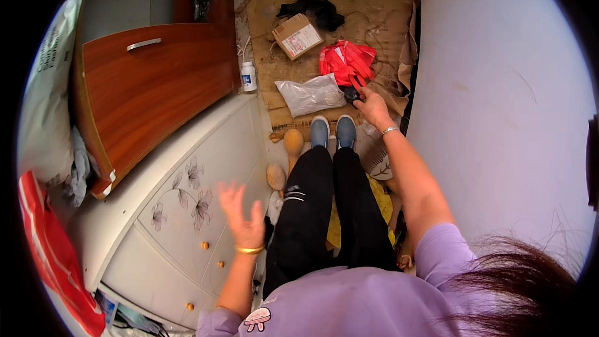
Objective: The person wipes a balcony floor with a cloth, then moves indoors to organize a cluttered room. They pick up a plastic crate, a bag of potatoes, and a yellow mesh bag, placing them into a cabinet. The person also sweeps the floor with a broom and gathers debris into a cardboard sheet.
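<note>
My right hand reaches down at the near edge of a flattened cardboard sheet on the floor. Its fingers are at a strap of a crumpled red bag and a small black bundle; whether they grip either is hard to tell. Left of that hand lies a clear-whitish plastic bag. Beyond it are a small cardboard box with a printed label and a black plastic bag or cloth. My left hand, slightly blurred, is raised with fingers spread beside the white cabinet, holding nothing.
A white cabinet with flower prints and a wooden drawer unit stand at the left. A white bottle is beside the drawer unit. A pale wall bounds the right. Gourd-shaped things lie near my shoes.
</note>
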Motion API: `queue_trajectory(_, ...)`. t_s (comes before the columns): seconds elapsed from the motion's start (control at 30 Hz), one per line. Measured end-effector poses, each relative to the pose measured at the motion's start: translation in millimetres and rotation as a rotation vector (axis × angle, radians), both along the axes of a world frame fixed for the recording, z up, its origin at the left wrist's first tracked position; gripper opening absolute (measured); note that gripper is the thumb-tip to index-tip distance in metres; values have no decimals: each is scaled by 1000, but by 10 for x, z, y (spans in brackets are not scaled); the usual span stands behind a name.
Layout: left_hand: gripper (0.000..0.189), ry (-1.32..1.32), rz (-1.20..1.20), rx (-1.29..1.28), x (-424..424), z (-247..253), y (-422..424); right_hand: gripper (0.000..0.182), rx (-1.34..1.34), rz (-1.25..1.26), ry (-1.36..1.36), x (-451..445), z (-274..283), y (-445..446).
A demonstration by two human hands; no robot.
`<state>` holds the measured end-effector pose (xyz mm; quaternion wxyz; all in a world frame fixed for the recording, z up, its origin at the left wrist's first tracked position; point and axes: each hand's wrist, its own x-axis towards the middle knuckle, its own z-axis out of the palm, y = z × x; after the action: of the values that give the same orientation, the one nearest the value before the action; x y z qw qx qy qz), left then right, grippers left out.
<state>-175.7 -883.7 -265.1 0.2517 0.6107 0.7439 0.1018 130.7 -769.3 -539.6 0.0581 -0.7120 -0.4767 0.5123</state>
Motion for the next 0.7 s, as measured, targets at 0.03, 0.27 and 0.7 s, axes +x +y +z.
queue_trajectory(0.03, 44, -117, 76, -81, 121, -250, -75, 47, -3, -12, 11, -49, -104, 46)
queue_trajectory(0.27, 47, -610, 348, -323, 809, -1860, -487, 63, 104, 59, -153, -533, -1009, 220)
queue_trajectory(0.7, 88, -168, 169, -315, 242, -2673, -111, 24, 289, 475, 123, -1282, -978, 5)
